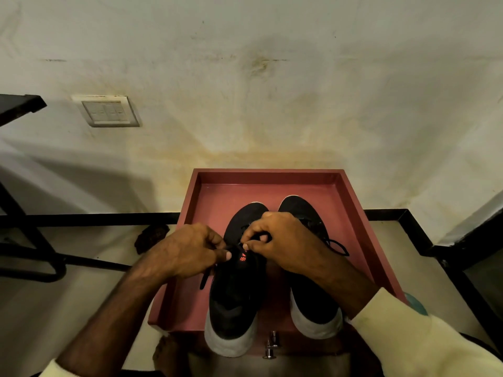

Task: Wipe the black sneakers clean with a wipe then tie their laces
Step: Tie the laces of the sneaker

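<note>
**Laces Pinched Over the Left Sneaker**

The curled fingers point(224, 255) of the left hand point(190, 251) and right hand point(283, 240) pinched the black laces point(205, 276) at the left sneaker point(234, 300). The right sneaker point(313, 300) stood just right of them. Both sat in a red tray point(272, 175). Beyond the fingers rose a stained pale wall point(245, 77), with a switch plate point(109, 111) far up-left. Black skirting point(81, 220) edged the pale floor point(95, 295).

The left sneaker point(234, 295) and right sneaker point(313, 297) are black with pale grey-white soles. Their laces point(337, 247) are black too, and a small orange-red emblem point(242, 258) marks the left tongue. The tray point(268, 172) is dusty red, the wall point(272, 77) off-white with yellow-brown stains, the switch plate point(109, 111) white and the sleeve point(408, 336) cream.
</note>
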`<state>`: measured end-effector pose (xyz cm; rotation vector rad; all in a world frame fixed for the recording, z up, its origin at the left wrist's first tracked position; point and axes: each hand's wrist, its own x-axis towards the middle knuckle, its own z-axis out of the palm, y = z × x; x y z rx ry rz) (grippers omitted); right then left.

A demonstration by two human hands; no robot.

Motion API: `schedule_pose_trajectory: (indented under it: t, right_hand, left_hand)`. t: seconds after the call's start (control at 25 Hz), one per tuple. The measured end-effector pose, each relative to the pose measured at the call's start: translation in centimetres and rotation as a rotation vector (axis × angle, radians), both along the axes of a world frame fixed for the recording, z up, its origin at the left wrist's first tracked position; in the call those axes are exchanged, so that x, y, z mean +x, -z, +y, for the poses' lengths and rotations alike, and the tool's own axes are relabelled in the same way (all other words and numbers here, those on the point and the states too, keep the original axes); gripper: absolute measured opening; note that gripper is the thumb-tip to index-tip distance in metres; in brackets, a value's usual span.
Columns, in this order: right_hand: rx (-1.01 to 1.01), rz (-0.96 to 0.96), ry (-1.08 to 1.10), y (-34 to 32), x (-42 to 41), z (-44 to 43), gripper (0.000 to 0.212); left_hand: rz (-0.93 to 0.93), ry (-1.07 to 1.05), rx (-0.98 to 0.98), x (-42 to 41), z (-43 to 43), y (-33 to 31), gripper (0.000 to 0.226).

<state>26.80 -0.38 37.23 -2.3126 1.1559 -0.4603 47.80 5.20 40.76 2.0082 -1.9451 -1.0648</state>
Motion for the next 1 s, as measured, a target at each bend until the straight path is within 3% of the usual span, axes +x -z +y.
schedule_pose_trajectory:
  t: [0.2,0.4,0.56,0.76,0.88,1.0]
  right_hand:
    - [-0.044,0.03,-0.065,-0.3,0.4,0.0,0.009]
    - [-0.095,0.038,-0.087,-0.7,0.7,0.1,0.016]
    - [-0.132,0.027,-0.075,0.1,1.5,0.4,0.013]
    - [-0.077,-0.031,-0.153,0.5,1.1,0.3,0.004]
    - [-0.075,-0.042,-0.195,0.3,0.8,0.1,0.006]
    - [-0.07,-0.077,-0.175,0.3,0.2,-0.6,0.012]
  left_hand:
    - [0.047,-0.057,0.022,0.7,0.2,0.5,0.028]
    - [0.332,-0.193,0.12,0.9,0.5,1.1,0.024]
    - [0.415,-0.241,0.158,0.9,0.4,1.4,0.02]
    - [0.374,-0.246,0.154,0.8,0.4,1.3,0.018]
    - [0.209,-0.252,0.056,0.0,0.4,1.5,0.012]
    - [0.194,-0.308,-0.072,-0.4,0.6,1.2,0.006]
